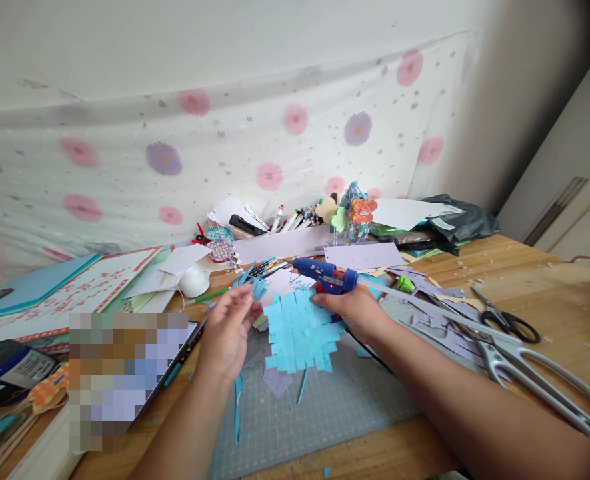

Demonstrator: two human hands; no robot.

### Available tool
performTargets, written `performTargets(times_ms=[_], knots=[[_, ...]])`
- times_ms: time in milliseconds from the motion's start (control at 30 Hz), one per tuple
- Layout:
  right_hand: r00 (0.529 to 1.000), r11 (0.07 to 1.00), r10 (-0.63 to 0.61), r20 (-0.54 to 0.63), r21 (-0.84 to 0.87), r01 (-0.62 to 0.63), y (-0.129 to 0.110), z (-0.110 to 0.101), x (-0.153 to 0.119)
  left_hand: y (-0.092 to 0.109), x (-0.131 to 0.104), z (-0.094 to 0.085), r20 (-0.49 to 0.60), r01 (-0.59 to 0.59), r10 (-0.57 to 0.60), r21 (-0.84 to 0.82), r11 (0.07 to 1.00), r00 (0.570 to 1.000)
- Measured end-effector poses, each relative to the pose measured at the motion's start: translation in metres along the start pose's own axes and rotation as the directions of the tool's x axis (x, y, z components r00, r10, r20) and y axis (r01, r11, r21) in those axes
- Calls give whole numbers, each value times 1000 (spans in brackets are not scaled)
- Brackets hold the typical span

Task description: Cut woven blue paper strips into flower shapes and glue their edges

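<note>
My right hand is wrapped round a blue glue gun, its nozzle pointing left and a white glue stick sticking out of its back. Just below the gun is a light-blue mat of woven paper strips with uneven edges; the right fingers are close to its top edge, and whether they touch it I cannot tell. To the left of the woven piece, my left hand has thumb and fingers drawn together at a small bunch of blue paper strips. Part of its grip is hidden.
A grey cutting mat bears loose blue strips and purple scraps. Large scissors and black-handled scissors lie right. A tablet-like screen, blurred, is left. Pens, paper sheets and a black bag line the back.
</note>
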State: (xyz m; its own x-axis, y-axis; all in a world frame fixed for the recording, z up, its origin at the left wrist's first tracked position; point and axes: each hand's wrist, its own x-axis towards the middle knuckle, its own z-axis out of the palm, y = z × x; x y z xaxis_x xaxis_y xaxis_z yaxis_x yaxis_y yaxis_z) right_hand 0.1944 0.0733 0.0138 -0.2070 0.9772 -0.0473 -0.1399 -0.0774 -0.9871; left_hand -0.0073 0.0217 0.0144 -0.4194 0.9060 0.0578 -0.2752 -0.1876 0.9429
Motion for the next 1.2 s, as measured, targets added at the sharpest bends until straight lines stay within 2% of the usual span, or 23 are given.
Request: performTargets(times_ms=[67,200,300,367,433,533,700,833,900,933,1000,1067,1133,1167,1200], knots=[[999,998,20,32,54,-22,-1,-5,4,4,7,-5,-86,-91,92,8,996,992],[996,982,20,90,188,-36,-4,-12,8,12,13,-13,-114,-135,139,44,990,984],[995,975,6,99,220,-28,-7,-13,7,21,3,-15,-131,-154,163,75,985,978],[995,972,-2,104,232,-22,-8,-13,6,26,-11,-14,-109,-129,143,131,983,984],[994,972,-15,110,235,-12,-8,-12,5,27,-27,-10,0,-30,32,287,957,999],[993,973,-46,112,229,19,-7,-10,4,17,-46,1,140,77,-145,401,913,979],[992,981,-71,99,185,52,-6,-9,3,-1,-56,17,158,10,-79,396,918,984],[994,983,-71,87,174,55,-6,-11,3,0,-64,17,162,52,-126,401,915,979],[995,982,-61,80,182,46,-6,-13,3,0,-72,7,156,30,-105,421,906,982],[996,981,-56,76,188,41,-5,-13,4,-1,-76,0,142,-13,-57,446,895,988],[996,981,-44,79,193,28,-3,-14,5,-4,-85,-21,80,-102,69,546,831,994],[996,982,-34,80,188,19,-1,-15,6,-3,-92,-48,29,-120,132,638,761,991],[996,984,-23,84,180,8,1,-15,7,5,-95,-79,-48,-128,246,750,649,968],[996,985,-16,90,173,1,2,-15,7,11,-94,-95,-52,-126,295,824,553,954],[995,986,-10,95,166,-6,3,-15,7,19,-91,-111,-21,-135,349,899,417,937]])
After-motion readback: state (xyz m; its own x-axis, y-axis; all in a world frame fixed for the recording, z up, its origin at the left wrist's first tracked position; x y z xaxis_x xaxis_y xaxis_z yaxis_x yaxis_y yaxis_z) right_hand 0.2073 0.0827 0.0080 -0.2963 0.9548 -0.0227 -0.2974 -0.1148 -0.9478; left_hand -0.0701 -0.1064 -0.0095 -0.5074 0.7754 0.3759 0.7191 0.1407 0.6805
